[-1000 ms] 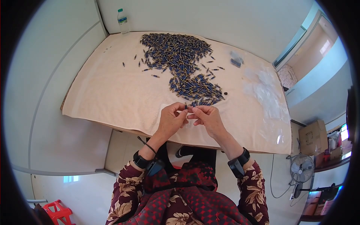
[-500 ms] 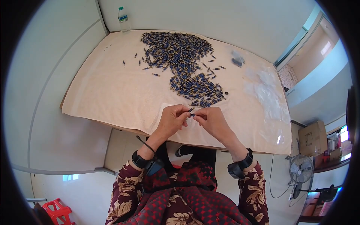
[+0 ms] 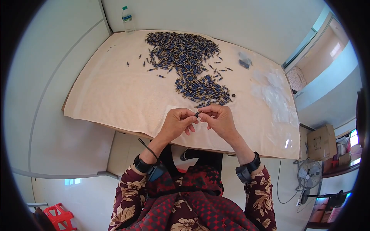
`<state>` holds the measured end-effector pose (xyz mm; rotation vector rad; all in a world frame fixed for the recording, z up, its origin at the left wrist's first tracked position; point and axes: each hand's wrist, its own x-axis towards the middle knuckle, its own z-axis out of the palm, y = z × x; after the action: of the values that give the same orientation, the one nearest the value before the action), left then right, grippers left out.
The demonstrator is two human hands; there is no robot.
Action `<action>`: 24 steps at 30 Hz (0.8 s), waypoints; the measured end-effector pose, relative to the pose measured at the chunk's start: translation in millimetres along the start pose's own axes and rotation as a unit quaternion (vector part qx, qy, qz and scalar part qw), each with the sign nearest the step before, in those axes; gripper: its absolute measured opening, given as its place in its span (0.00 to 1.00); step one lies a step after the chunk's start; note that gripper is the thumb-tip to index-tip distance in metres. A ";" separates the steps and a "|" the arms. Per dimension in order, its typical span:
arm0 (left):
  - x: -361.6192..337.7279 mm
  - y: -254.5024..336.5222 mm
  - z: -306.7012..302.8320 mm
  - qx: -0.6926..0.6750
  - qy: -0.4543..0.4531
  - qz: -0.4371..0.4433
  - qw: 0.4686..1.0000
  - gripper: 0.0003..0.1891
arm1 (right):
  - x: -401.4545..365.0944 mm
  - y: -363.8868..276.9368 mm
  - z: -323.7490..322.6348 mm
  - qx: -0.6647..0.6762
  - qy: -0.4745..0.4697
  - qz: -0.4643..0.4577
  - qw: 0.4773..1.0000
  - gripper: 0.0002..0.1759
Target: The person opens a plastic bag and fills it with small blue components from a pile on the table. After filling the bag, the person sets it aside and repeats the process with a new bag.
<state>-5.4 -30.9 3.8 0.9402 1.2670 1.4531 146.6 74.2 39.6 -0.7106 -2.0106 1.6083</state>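
Note:
My left hand [image 3: 178, 124] and my right hand [image 3: 221, 121] meet just in front of the near edge of the pile. Between their fingertips is a small dark-blue cylinder [image 3: 197, 114], partly hidden by the fingers. Both hands pinch it, thumb against forefinger. A brass-coloured tip shows by the right fingers. Beyond my hands lies a large pile of small blue cylinders with brass ends [image 3: 181, 57], its narrower part [image 3: 204, 89] reaching toward me. A small black piece [image 3: 233, 95] rests to the right of it.
A pale cloth [image 3: 115, 92] covers the table. Clear plastic bags [image 3: 273, 98] lie on the right, with a small bag of dark parts [image 3: 244, 63] behind them. A water bottle [image 3: 127, 21] stands at the back left. A fan [image 3: 309, 173] is on the right.
My right hand has shifted slightly up, its fingers now curled over the top of the small piece. The dark cylinder has tilted and risen a little. My left hand stays nearly in place.

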 end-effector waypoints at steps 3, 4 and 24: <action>-0.5 -1.1 -1.4 0.015 -0.006 -0.004 1.000 0.06 | -0.5 -2.3 0.2 -0.007 -0.007 -0.002 1.000 0.10; -0.3 -1.7 -2.4 0.025 -0.009 -0.005 1.000 0.05 | -0.7 -3.3 0.9 0.001 -0.009 -0.001 1.000 0.10; -3.0 -3.3 -32.1 0.443 0.032 0.260 0.857 0.18 | -17.2 42.7 -28.4 0.031 0.084 0.063 0.994 0.08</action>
<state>-34.7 -41.7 -4.6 1.9813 1.8789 1.2578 182.5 91.6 3.0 -0.9325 -1.8219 1.6151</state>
